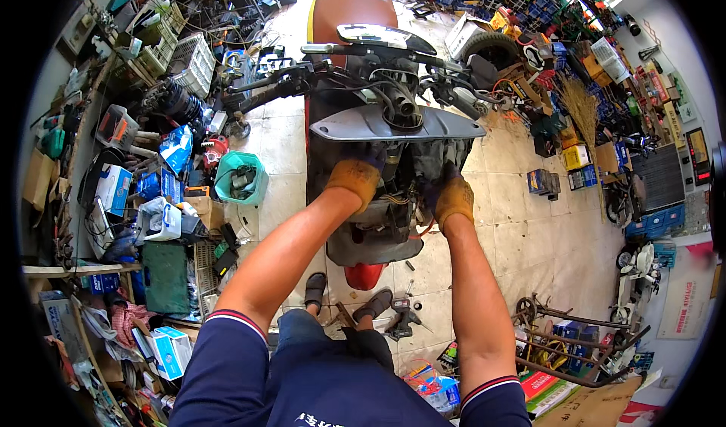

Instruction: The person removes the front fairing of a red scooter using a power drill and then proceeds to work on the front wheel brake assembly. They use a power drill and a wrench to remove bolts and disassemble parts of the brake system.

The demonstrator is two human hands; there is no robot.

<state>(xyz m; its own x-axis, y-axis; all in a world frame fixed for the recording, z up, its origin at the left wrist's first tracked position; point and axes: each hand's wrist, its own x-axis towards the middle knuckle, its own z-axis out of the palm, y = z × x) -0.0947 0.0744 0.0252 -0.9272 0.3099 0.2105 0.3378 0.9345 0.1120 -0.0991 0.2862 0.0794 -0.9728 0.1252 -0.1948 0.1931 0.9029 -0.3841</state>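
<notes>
A scooter point(352, 7) with a brown seat stands in front of me, its front end opened up. My left hand point(354, 179), in a yellow-brown work glove, reaches in under the grey plastic panel point(348, 125) below the handlebar. My right hand point(454, 195), gloved alike, is at the right side of the exposed front, beside an orange-red cable point(428, 227). Dark parts and the panel hide the fingers of both hands, so what they grip does not show. Between the hands lie bare wires point(395, 199). Lower down is the red front fender point(364, 276).
A cordless drill point(406, 321) lies on the tiled floor near my feet, with small tools around it. At left are a teal bin point(242, 177) of parts and cluttered shelves. Boxes point(543, 183) and a rusty metal frame point(578, 340) stand at right.
</notes>
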